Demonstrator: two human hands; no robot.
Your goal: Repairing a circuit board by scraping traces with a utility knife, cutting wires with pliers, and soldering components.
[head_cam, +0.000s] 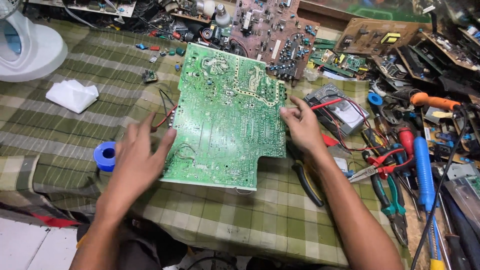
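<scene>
Cluttered bench under green checked cloth. Large green circuit board lies solder-side up at centre, notched lower right corner. Left hand open, fingertips on its left edge; right hand loosely curled, touching right edge.

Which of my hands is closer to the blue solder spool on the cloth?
Left. The left hand is right beside the blue solder spool, at the green circuit board's left edge. The right hand is across the board at its right edge, holding a red probe.
</scene>
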